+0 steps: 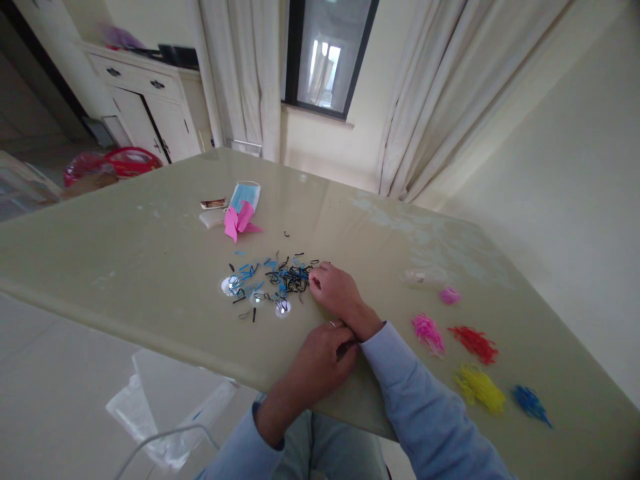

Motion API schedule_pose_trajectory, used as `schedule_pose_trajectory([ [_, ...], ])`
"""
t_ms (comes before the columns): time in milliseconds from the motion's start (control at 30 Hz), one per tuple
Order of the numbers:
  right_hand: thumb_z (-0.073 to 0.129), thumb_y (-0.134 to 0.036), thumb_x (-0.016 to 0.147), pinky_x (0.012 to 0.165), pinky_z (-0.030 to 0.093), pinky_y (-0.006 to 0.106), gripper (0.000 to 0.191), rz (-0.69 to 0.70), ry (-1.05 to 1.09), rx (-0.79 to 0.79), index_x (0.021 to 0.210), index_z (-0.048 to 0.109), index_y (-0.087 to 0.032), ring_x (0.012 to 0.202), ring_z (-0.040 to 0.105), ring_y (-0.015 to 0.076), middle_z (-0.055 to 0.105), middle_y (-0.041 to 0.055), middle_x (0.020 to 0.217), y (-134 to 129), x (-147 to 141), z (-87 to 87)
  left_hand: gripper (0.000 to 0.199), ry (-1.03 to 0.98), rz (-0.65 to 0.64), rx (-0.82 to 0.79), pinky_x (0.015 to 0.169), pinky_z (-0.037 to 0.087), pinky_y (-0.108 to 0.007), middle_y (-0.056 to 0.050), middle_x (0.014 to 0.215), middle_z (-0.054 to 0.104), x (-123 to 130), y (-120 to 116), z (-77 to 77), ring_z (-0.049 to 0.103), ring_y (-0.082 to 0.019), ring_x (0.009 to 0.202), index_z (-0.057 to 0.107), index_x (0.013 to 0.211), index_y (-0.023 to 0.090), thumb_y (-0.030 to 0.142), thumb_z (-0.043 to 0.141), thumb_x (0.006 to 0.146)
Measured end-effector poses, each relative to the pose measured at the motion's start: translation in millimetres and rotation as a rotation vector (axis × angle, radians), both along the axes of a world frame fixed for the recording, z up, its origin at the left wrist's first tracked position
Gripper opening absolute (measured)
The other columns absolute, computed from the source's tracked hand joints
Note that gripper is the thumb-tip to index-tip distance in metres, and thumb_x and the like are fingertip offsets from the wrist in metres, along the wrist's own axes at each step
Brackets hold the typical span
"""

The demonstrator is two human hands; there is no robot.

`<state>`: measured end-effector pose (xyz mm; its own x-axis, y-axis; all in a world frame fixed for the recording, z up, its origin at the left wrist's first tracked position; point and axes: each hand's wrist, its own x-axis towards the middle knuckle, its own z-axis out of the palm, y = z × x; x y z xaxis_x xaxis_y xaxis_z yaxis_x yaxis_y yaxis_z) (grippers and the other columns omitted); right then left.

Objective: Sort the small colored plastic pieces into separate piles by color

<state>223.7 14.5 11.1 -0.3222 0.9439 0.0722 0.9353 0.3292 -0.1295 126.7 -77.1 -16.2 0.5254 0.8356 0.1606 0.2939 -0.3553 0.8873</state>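
Note:
A loose pile of small black and blue rubber bands (290, 279) lies mid-table. My right hand (336, 288) is at the pile's right edge, its fingers curled together; whatever they pinch is too small to make out. Close to the table's front edge, my left hand (320, 363) rests by the right wrist with its fingers curled in. Its fingertips are partly hidden, so any contents do not show. On the right are separate heaps of bands: pink (429, 335), red (475, 343), yellow (480, 389) and blue (531, 405). A smaller pink clump (450, 295) sits behind them.
Farther back on the table (125, 240) lie a blue face mask (245, 196), pink pieces (240, 221) and a small brown packet (213, 203). A clear plastic bag (424, 276) lies to the right. Below the front edge is more clear plastic (165, 407) and a pale cable (165, 437).

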Motion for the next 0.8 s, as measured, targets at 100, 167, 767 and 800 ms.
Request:
schedule_pose_trajectory([
  [100, 0.048, -0.024, 0.098, 0.07, 0.041, 0.026, 0.023, 0.001, 0.003, 0.007, 0.095, 0.071, -0.021, 0.085, 0.062, 0.0162, 0.067, 0.0047, 0.098, -1.9, 1.4, -0.2, 0.017, 0.003, -0.006, 0.007, 0.075, 0.042, -0.03, -0.006, 0.087, 0.071, 0.2, 0.7, -0.2, 0.061, -0.019, 0.082, 0.07, 0.083, 0.017, 0.016, 0.054, 0.087],
  [167, 0.049, -0.026, 0.098, 0.07, 0.042, 0.026, 0.023, -0.001, 0.005, 0.008, 0.095, 0.071, -0.021, 0.085, 0.062, 0.0165, 0.067, 0.0049, 0.099, -2.5, 2.1, -0.2, 0.018, 0.002, -0.013, 0.005, 0.076, 0.043, -0.03, -0.006, 0.088, 0.072, 0.4, 1.2, -0.5, 0.061, -0.02, 0.082, 0.07, 0.084, 0.017, 0.015, 0.053, 0.087],
  [767, 0.046, -0.026, 0.099, 0.07, 0.04, 0.026, 0.025, -0.007, 0.018, 0.002, 0.096, 0.07, -0.021, 0.086, 0.062, 0.0163, 0.067, 0.005, 0.1, 0.5, 1.5, -2.9, 0.017, -0.031, -0.013, 0.024, 0.076, 0.043, -0.028, -0.006, 0.088, 0.07, 0.8, -0.5, -4.2, 0.061, -0.018, 0.083, 0.071, 0.083, 0.015, 0.015, 0.054, 0.088],
  [800, 0.046, -0.026, 0.099, 0.071, 0.041, 0.026, 0.025, -0.002, 0.02, 0.0, 0.096, 0.07, -0.021, 0.087, 0.062, 0.0162, 0.067, 0.005, 0.1, 0.1, 1.8, -2.9, 0.017, -0.034, -0.014, 0.02, 0.076, 0.043, -0.028, -0.006, 0.089, 0.071, 0.7, -0.8, -3.8, 0.061, -0.018, 0.083, 0.071, 0.084, 0.015, 0.015, 0.054, 0.088],
])
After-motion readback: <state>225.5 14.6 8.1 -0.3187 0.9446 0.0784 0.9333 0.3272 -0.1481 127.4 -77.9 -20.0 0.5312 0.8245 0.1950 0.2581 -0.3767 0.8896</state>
